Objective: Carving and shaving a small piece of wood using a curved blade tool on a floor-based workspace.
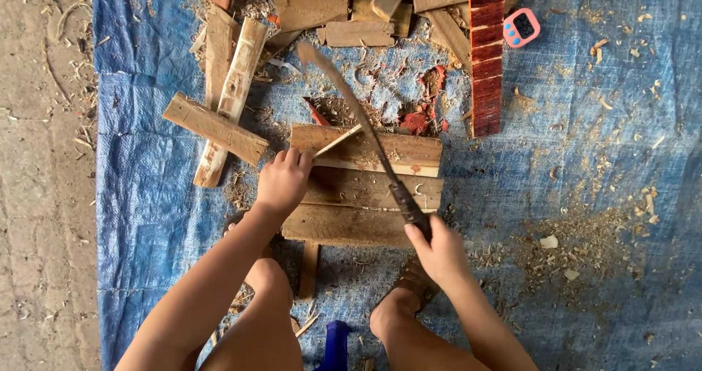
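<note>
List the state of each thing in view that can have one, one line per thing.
Left hand: closed on a thin wood stick, holding it against the board.
Right hand: closed around the long knife's handle.
Thin wood stick: slanted, lying on the board.
Long knife: raised, blade crossing the stick.
Board: flat on the tarp.
Pink timer: lying face up.
Blue tarp: spread out, strewn with shavings.

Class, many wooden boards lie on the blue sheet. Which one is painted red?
The long upright plank at the top, left of the pink timer. Its face is dark red; the other boards are bare brown wood.
</note>
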